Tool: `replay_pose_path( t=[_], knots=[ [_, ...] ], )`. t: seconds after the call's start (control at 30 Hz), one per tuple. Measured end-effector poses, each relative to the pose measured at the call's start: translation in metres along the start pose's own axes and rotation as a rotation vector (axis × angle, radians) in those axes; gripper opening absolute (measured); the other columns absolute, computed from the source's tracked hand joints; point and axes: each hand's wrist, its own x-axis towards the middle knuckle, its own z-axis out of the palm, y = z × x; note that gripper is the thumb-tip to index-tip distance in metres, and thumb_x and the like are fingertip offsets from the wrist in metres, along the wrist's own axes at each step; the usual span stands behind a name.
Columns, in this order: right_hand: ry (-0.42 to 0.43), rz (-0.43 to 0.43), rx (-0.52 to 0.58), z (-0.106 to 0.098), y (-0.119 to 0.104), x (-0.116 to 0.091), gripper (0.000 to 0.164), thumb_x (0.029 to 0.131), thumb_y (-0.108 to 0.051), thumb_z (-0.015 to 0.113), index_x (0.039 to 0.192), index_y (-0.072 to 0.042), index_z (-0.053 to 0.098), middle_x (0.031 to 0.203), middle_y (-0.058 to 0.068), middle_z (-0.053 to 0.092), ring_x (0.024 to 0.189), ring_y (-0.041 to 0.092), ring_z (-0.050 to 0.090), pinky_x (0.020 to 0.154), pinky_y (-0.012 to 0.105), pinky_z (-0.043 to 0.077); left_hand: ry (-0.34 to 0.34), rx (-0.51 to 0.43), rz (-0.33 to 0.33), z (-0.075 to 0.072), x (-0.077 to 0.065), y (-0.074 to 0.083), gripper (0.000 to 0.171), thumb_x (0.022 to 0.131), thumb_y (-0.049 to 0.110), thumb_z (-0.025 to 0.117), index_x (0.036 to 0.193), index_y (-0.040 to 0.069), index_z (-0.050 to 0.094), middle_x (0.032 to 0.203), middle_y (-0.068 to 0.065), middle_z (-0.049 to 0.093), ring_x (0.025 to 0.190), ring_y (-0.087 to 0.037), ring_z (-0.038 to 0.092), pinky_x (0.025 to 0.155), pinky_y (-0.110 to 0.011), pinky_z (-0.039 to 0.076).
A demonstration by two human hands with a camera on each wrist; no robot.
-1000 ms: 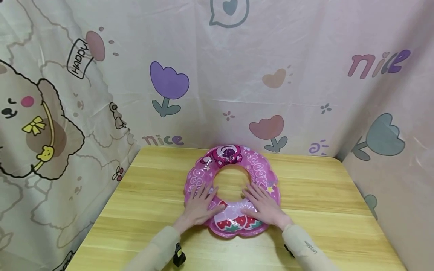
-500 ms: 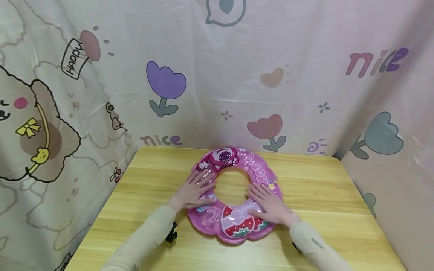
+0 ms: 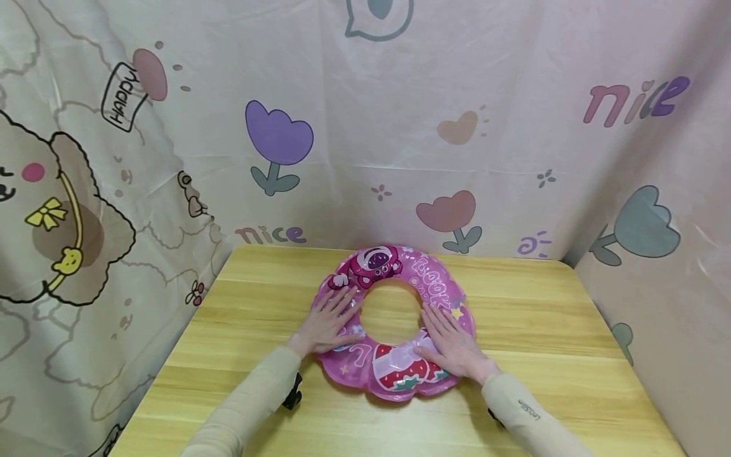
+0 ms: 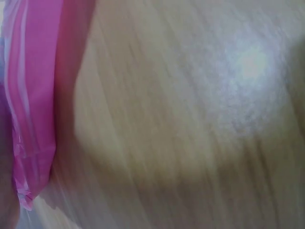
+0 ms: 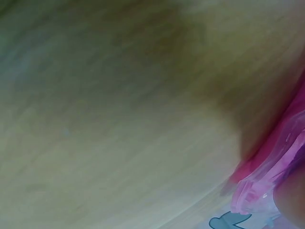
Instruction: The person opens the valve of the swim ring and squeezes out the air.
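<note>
A pink inflatable swim ring [image 3: 400,374], printed with a bear, strawberries and lettering, lies flat on the wooden table [image 3: 531,317]. My left hand [image 3: 327,322] rests on the ring's left side with straight, spread fingers. On its right side lies my right hand [image 3: 454,343], fingers extended and the thumb apart toward the strawberry print. In the left wrist view the ring's pink edge [image 4: 38,95] runs down the left. The right wrist view catches another stretch of pink edge [image 5: 267,162] beside part of the hand.
A printed curtain [image 3: 365,127] with tulips, hearts and words hangs behind the table and along both sides. The ring's far edge lies close to the table's back edge. Dark wrist camera parts [image 3: 292,392] show under the left sleeve.
My left hand has shifted up and outward along the ring's left side. The ring has turned slightly, its bear print moving left and its strawberries right. My right hand stays on the right side.
</note>
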Motion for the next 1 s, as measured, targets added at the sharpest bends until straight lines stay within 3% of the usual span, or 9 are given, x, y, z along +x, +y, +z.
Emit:
replay_pose_path(
  t=[0.4,0.83,1.0],
  knots=[
    [-0.017,0.013,0.004,0.0044,0.0024,0.0015,0.087,0.1,-0.062,0.044,0.16,-0.004,0.018,0.171,0.011,0.006,0.158,0.031,0.013,0.129,0.049,0.014,-0.034,-0.004,-0.034,-0.0023,-0.0006,0.0023,0.088,0.094,0.071,0.044,0.162,0.02,0.021,0.171,-0.009,0.012,0.159,-0.032,0.012,0.129,-0.055,0.012],
    [-0.013,0.021,-0.001,0.0067,0.0026,0.0012,0.088,0.1,-0.062,0.044,0.16,-0.004,0.017,0.171,0.011,0.006,0.159,0.031,0.012,0.129,0.048,0.012,-0.096,-0.015,-0.067,0.0029,0.0026,0.0015,0.091,0.094,0.076,0.037,0.163,0.023,0.011,0.173,-0.005,0.0,0.16,-0.028,0.001,0.13,-0.052,0.003],
    [-0.023,0.024,-0.002,0.0075,0.002,0.0008,0.088,0.1,-0.062,0.043,0.161,-0.004,0.017,0.171,0.01,0.005,0.159,0.03,0.012,0.13,0.048,0.012,-0.072,-0.038,-0.061,0.0069,0.002,0.0008,0.092,0.094,0.077,0.036,0.163,0.021,0.013,0.172,-0.006,0.004,0.16,-0.029,0.004,0.13,-0.052,0.005]
  ],
)
